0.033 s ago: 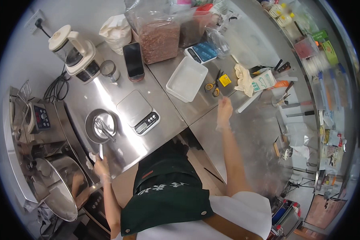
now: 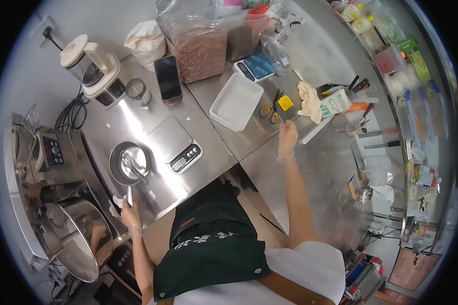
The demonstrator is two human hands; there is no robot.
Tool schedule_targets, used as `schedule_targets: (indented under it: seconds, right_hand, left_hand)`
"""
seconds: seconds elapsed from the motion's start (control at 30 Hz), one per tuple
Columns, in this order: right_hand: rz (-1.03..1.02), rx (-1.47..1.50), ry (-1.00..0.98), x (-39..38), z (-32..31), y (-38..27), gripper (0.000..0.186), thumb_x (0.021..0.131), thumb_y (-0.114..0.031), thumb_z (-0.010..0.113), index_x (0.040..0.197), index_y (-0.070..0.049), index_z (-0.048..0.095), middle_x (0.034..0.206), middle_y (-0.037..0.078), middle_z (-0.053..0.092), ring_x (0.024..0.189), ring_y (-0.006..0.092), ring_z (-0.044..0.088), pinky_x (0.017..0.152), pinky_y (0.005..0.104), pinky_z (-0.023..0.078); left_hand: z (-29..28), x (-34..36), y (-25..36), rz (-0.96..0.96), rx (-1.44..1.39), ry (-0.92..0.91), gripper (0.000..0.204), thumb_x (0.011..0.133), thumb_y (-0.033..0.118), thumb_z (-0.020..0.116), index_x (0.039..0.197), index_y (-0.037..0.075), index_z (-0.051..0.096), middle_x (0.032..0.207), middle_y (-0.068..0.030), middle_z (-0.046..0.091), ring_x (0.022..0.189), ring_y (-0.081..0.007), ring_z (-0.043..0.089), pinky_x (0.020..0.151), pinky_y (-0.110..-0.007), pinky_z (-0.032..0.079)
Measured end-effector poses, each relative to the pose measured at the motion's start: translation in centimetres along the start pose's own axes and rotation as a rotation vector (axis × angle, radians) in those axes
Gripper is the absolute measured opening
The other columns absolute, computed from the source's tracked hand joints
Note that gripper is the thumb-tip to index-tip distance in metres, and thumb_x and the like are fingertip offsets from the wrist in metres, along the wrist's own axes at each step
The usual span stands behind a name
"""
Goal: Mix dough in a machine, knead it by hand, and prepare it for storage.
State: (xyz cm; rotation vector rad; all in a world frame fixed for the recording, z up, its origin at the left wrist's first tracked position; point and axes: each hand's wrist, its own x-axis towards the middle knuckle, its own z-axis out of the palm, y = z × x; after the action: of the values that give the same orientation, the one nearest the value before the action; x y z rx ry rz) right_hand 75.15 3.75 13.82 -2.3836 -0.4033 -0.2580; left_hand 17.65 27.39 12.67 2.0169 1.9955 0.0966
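My gloved left hand (image 2: 131, 217) is closed at the handle of a steel saucepan (image 2: 116, 168), which rests on the counter with a whisk (image 2: 130, 163) inside. My gloved right hand (image 2: 287, 136) has curled fingers just below yellow-handled scissors (image 2: 273, 116); whether it holds anything small is unclear. A yellow packet (image 2: 285, 101) lies beside the scissors, and a white rectangular tub (image 2: 230, 107) is left of them. Between my hands is a kitchen scale (image 2: 169, 140).
A blender (image 2: 104, 81), phone (image 2: 168, 79) and jar (image 2: 137, 90) stand along the back, beside bags of ingredients (image 2: 198, 53). Knives (image 2: 361, 84), cream cloth (image 2: 309, 99) and a packet (image 2: 333, 104) are at right. A large steel bowl (image 2: 79, 259) sits at lower left.
My right hand has moved very slightly up and to the right. The view has shifted a little; otherwise nothing visibly differs.
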Motion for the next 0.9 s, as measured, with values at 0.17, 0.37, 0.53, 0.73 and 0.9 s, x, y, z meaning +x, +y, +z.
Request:
schedule_targets:
  seconds: [0.17, 0.37, 0.53, 0.73, 0.9]
  right_hand:
    - [0.058, -0.182, -0.069, 9.4, 3.2, 4.1, 0.036, 0.077, -0.018, 0.074, 0.106, -0.002, 0.061, 0.103, 0.016, 0.064, 0.096, 0.0339, 0.061, 0.083, 0.0428, 0.048]
    - [-0.084, -0.39, -0.276, 15.7, 5.3, 6.3, 0.051, 0.067, -0.02, 0.081, 0.109, 0.0, 0.062, 0.104, 0.019, 0.066, 0.099, 0.0362, 0.062, 0.086, 0.0443, 0.048]
    - [0.174, -0.382, -0.491, 16.9, 6.2, 8.4, 0.049, 0.068, -0.027, 0.084, 0.105, -0.002, 0.063, 0.107, 0.019, 0.067, 0.103, 0.0349, 0.063, 0.088, 0.0406, 0.05]
    - [0.191, -0.33, -0.424, 15.8, 5.8, 7.5, 0.036, 0.069, -0.023, 0.082, 0.094, -0.003, 0.066, 0.095, 0.016, 0.069, 0.092, 0.0329, 0.066, 0.083, 0.039, 0.052]
    - [0.29, 0.153, -0.087, 12.4, 4.8, 4.8, 0.023, 0.076, -0.005, 0.072, 0.098, -0.003, 0.065, 0.091, 0.01, 0.068, 0.084, 0.0226, 0.066, 0.078, 0.0323, 0.052]
  left_hand:
    - [-0.3, -4.4, -0.2, 0.069, -0.07, -0.001, 0.038, 0.085, 0.027, 0.066, 0.116, 0.005, 0.06, 0.084, -0.0241, 0.066, 0.077, -0.0413, 0.065, 0.067, -0.048, 0.048]
    - [-0.6, -6.9, -1.4, 0.034, -0.143, -0.05, 0.04, 0.083, 0.018, 0.071, 0.117, -0.001, 0.059, 0.082, -0.0221, 0.066, 0.07, -0.0325, 0.064, 0.067, -0.041, 0.049]
    - [-2.3, -7.0, -1.4, 0.079, -0.328, -0.11, 0.062, 0.073, 0.008, 0.078, 0.127, -0.005, 0.052, 0.1, -0.0155, 0.066, 0.088, -0.0256, 0.063, 0.079, -0.035, 0.049]
    - [-4.6, -7.1, -1.9, 0.212, -0.313, -0.004, 0.078, 0.069, 0.007, 0.079, 0.137, -0.001, 0.043, 0.121, -0.0169, 0.052, 0.115, -0.0302, 0.053, 0.095, -0.038, 0.044]
    - [-9.2, -7.0, 5.7, 0.099, -0.351, 0.439, 0.05, 0.085, 0.0, 0.064, 0.133, -0.001, 0.048, 0.114, -0.0137, 0.056, 0.108, -0.0267, 0.056, 0.094, -0.036, 0.045]
